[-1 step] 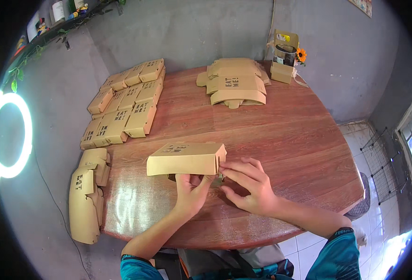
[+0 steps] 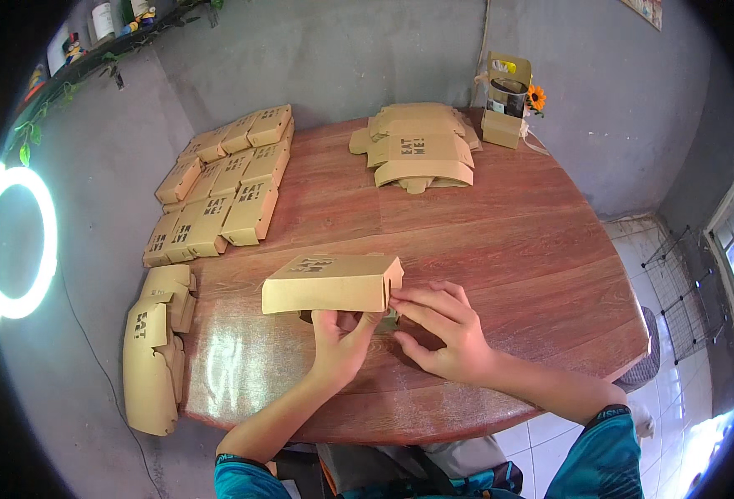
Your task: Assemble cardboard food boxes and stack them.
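A folded brown cardboard box [image 2: 327,294] is held up over the near part of the table, dark lettering on its top. My left hand [image 2: 339,343] grips it from below, fingers partly hidden under the box and thumb at its right corner. At the box's right end, the fingertips of my right hand [image 2: 450,333] touch the slotted side flap. The thumb of that hand is spread away from its fingers, below the box edge. What lies behind the front panel is hidden.
Rows of folded boxes [image 2: 205,218] stand at the table's left [image 2: 342,200]. Unfolded cardboard blanks [image 2: 435,150] lie at the far side, and more blanks [image 2: 149,366] at the left edge. A cardboard holder [image 2: 501,129] with a dark cup and an orange flower stands far right.
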Available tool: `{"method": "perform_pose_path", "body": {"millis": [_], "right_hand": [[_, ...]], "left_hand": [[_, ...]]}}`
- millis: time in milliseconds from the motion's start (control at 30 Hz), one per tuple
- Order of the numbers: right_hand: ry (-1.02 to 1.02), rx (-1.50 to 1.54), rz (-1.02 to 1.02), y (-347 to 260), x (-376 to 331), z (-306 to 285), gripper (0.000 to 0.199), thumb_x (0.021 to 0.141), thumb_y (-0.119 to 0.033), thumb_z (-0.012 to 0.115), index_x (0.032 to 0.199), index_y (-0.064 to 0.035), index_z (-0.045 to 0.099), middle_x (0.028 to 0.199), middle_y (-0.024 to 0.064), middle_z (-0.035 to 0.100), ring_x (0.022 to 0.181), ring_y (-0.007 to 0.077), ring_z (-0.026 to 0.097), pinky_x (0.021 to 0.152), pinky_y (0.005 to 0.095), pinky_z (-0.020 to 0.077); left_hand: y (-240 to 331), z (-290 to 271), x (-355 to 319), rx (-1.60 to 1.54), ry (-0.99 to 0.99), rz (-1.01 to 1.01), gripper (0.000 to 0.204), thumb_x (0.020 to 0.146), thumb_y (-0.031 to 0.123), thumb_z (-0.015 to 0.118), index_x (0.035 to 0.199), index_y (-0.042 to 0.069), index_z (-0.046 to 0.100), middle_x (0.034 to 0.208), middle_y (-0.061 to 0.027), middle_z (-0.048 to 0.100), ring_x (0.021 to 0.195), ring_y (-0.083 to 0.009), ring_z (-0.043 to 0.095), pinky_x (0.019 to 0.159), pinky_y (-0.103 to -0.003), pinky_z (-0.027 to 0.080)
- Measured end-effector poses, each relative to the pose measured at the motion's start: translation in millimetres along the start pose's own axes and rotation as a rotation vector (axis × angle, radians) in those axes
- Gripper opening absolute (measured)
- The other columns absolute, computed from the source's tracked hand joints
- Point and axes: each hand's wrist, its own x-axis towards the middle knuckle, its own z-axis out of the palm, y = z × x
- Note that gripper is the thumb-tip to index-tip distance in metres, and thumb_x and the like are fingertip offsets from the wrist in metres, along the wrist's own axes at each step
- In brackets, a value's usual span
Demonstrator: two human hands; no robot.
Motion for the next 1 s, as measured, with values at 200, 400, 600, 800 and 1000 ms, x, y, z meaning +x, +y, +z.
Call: {"method": "perform_pose_path", "body": {"millis": [200, 400, 600, 800, 1000], "right_hand": [[0.013, 0.029, 0.0, 3, -4, 4, 0.045, 0.077, -0.01, 0.082, 0.12, -0.0089, 0.07, 0.126, 0.0064, 0.066, 0.109, 0.0232, 0.064, 0.1, 0.0486, 0.045], [-0.049, 0.006, 0.027, 0, -3, 4, 0.032, 0.078, -0.01, 0.079, 0.11, -0.0098, 0.072, 0.122, 0.0074, 0.068, 0.106, 0.0248, 0.065, 0.098, 0.0514, 0.0444], [-0.196, -0.011, 0.214, 4, 2, -9, 0.019, 0.083, -0.013, 0.072, 0.1, -0.0055, 0.07, 0.108, 0.0104, 0.07, 0.101, 0.0227, 0.065, 0.097, 0.0466, 0.0452], [0.291, 0.601, 0.318, 8, 17, -19, 0.035, 0.09, -0.023, 0.071, 0.112, 0.0025, 0.063, 0.107, 0.0127, 0.065, 0.098, 0.0177, 0.062, 0.089, 0.0332, 0.0487], [0.175, 0.413, 0.226, 0, 19, -23, 0.05, 0.084, -0.03, 0.081, 0.116, 0.0029, 0.06, 0.105, 0.0096, 0.064, 0.093, 0.0157, 0.061, 0.086, 0.0308, 0.0498]], "left_hand": [[-8, -7, -2, 0.013, 0.019, -0.051, 0.031, 0.092, -0.01, 0.066, 0.119, 0.001, 0.058, 0.119, -0.0066, 0.063, 0.11, -0.0155, 0.062, 0.095, -0.03, 0.052], [11, -1, 0, 0.41, -0.142, 0.399, 0.032, 0.09, 0.0, 0.067, 0.121, 0.001, 0.06, 0.111, -0.0111, 0.064, 0.101, -0.0214, 0.064, 0.084, -0.034, 0.051], [20, -10, 24, 1.037, -0.344, 0.453, 0.02, 0.088, 0.006, 0.067, 0.108, 0.004, 0.067, 0.095, -0.0129, 0.066, 0.087, -0.0344, 0.067, 0.077, -0.044, 0.053], [-2, -26, 24, 1.351, -0.383, 0.598, 0.027, 0.076, 0.008, 0.066, 0.103, 0.007, 0.067, 0.104, -0.0092, 0.066, 0.092, -0.0287, 0.063, 0.08, -0.042, 0.051], [-3, -26, 21, 1.512, -0.396, 0.635, 0.028, 0.078, 0.01, 0.064, 0.105, 0.011, 0.071, 0.103, -0.01, 0.066, 0.097, -0.0308, 0.064, 0.083, -0.044, 0.053]]}}
